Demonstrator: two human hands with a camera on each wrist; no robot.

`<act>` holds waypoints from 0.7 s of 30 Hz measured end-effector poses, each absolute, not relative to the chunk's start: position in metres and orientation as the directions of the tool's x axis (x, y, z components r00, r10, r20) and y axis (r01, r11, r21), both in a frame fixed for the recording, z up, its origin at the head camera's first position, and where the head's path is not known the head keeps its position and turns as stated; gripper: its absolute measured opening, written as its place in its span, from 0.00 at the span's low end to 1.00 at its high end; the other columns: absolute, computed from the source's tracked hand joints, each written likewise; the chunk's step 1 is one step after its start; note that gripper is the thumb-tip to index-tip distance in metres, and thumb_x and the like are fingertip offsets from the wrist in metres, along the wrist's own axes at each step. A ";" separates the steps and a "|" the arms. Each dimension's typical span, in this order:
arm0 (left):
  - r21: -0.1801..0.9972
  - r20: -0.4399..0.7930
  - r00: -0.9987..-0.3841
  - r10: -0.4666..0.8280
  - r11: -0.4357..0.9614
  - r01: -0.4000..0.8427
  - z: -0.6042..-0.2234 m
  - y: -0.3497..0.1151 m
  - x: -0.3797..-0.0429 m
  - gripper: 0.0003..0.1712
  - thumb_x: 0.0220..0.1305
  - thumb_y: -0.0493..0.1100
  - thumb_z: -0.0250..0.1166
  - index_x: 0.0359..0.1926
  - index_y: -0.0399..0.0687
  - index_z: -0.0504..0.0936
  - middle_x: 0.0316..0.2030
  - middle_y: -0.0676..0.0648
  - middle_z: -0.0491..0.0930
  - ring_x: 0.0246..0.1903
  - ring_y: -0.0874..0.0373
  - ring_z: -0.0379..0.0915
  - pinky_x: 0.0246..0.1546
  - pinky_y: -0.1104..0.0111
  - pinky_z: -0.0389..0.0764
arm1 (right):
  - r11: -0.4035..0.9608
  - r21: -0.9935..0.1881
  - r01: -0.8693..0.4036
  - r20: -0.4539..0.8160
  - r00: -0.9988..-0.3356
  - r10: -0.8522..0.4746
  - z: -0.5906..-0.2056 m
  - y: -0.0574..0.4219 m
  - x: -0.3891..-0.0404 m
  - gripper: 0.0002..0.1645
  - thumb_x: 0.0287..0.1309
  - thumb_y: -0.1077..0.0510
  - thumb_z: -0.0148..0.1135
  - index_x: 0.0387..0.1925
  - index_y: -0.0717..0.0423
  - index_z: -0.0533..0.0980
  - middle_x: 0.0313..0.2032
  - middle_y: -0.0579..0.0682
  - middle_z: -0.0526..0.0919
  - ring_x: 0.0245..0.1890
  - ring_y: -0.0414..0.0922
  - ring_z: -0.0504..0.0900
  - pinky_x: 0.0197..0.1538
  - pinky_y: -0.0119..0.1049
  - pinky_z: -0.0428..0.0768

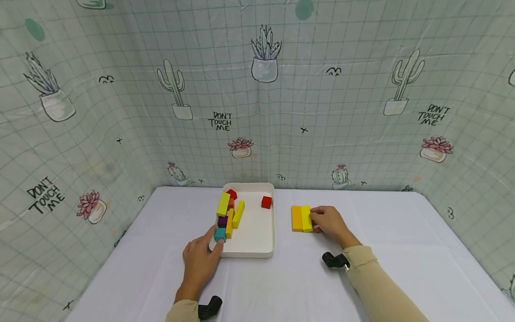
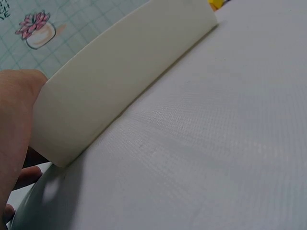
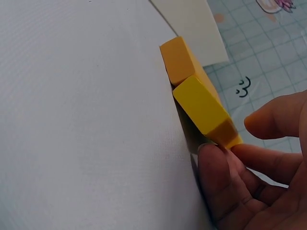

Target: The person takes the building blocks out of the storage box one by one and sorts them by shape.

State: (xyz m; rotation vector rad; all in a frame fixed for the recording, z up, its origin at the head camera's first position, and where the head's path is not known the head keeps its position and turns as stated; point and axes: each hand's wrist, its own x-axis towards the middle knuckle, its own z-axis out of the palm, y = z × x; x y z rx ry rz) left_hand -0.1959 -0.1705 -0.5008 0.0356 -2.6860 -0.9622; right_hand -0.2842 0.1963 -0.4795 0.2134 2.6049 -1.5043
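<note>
A white tray (image 1: 249, 243) holds several coloured blocks. My left hand (image 1: 201, 259) grips its near left corner, the thumb over the rim beside a teal block (image 1: 220, 235) and other fingers outside the wall. The left wrist view shows the tray's outer wall (image 2: 110, 72) against that thumb. Right of the tray, an orange block (image 1: 297, 218) and a yellow block (image 1: 306, 218) lie long side to long side on the cloth. My right hand (image 1: 330, 224) touches the yellow block's right side with its fingertips. In the right wrist view, one finger stands apart from that block (image 3: 204, 105).
Along the tray's left side are yellow blocks (image 1: 223, 205), a purple block (image 1: 222, 222) and red ones. Another red block (image 1: 266, 202) sits at the tray's right wall. White cloth (image 1: 257, 290) covers the table, and a patterned curtain (image 1: 297, 103) rises behind it.
</note>
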 end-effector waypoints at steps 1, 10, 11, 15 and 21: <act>0.626 0.259 -0.959 -0.119 0.776 0.072 -0.501 -0.171 -0.196 0.30 0.69 0.47 0.62 0.70 0.48 0.73 0.59 0.36 0.78 0.61 0.37 0.69 0.67 0.35 0.49 | 0.493 -0.850 0.186 -0.180 -0.982 0.060 -0.479 0.196 -0.284 0.25 0.68 0.56 0.56 0.60 0.67 0.75 0.45 0.60 0.83 0.39 0.48 0.82 0.36 0.34 0.84; 0.639 0.237 -0.964 -0.124 0.767 0.059 -0.501 -0.170 -0.199 0.31 0.69 0.49 0.61 0.71 0.50 0.72 0.60 0.36 0.78 0.62 0.38 0.68 0.68 0.37 0.48 | 0.528 -0.825 0.200 -0.189 -0.979 0.076 -0.475 0.196 -0.284 0.25 0.69 0.55 0.54 0.59 0.67 0.75 0.45 0.60 0.82 0.38 0.48 0.81 0.35 0.34 0.84; 0.639 0.236 -0.964 -0.124 0.767 0.058 -0.501 -0.170 -0.199 0.31 0.69 0.49 0.61 0.71 0.50 0.72 0.60 0.36 0.78 0.62 0.38 0.68 0.68 0.37 0.47 | 0.529 -0.825 0.200 -0.190 -0.979 0.074 -0.475 0.196 -0.284 0.25 0.69 0.55 0.54 0.60 0.66 0.76 0.46 0.60 0.82 0.38 0.48 0.81 0.36 0.34 0.84; 0.634 0.234 -0.964 -0.127 0.771 0.052 -0.501 -0.170 -0.198 0.31 0.69 0.48 0.62 0.71 0.50 0.72 0.60 0.36 0.77 0.62 0.37 0.68 0.68 0.36 0.48 | 0.520 -0.833 0.187 -0.185 -0.981 0.057 -0.475 0.196 -0.284 0.25 0.70 0.54 0.54 0.60 0.67 0.75 0.46 0.60 0.82 0.40 0.49 0.81 0.36 0.34 0.84; 0.632 0.232 -0.964 -0.127 0.773 0.050 -0.503 -0.172 -0.198 0.31 0.70 0.49 0.61 0.71 0.49 0.71 0.60 0.36 0.78 0.62 0.38 0.67 0.68 0.37 0.47 | 0.489 -0.855 0.172 -0.153 -0.985 0.078 -0.473 0.197 -0.286 0.23 0.71 0.52 0.53 0.58 0.63 0.76 0.43 0.57 0.81 0.38 0.48 0.79 0.35 0.34 0.83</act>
